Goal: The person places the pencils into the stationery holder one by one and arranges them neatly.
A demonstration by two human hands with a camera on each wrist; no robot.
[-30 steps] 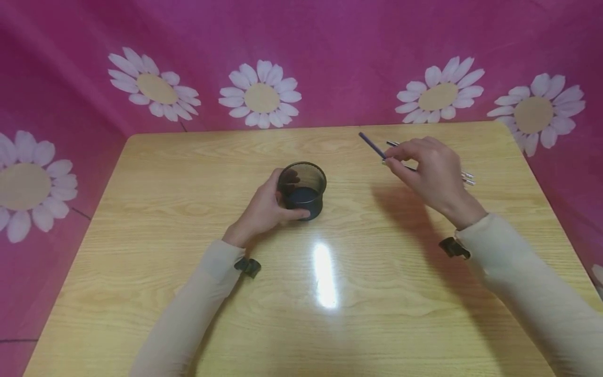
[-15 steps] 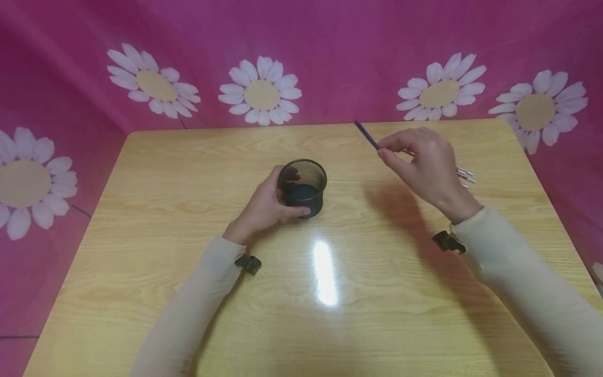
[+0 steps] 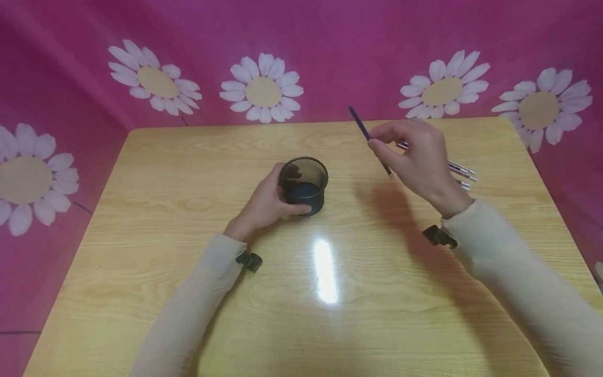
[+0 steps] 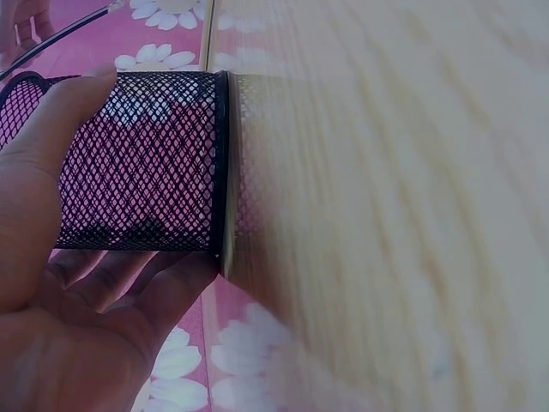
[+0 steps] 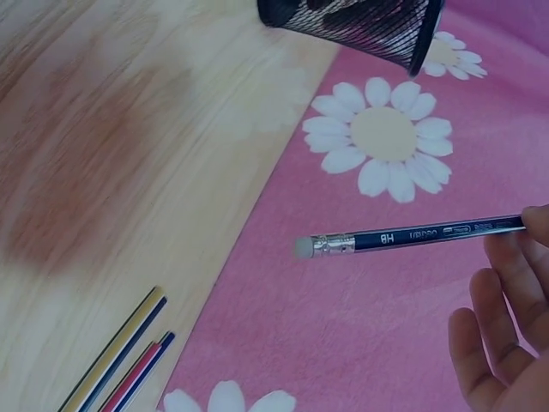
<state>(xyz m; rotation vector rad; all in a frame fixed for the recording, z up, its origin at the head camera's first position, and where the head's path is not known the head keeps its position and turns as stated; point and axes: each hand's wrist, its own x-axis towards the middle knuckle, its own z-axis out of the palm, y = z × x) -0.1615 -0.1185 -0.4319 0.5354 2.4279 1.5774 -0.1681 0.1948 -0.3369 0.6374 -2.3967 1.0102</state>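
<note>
Cup (image 3: pixel 306 189) on table (image 3: pixel 188 173), pencils (image 3: pixel 465 169) right, cloth (image 3: pixel 339 57) behind

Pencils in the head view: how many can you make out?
4 visible: one pencil pinched in the right hand, and three pencils lying on the table, partly behind that hand, their silvery ends showing past it. More may be hidden there.

White glare streak (image 3: pixel 325 272) on tabletop (image 3: pixel 155 214)
</note>
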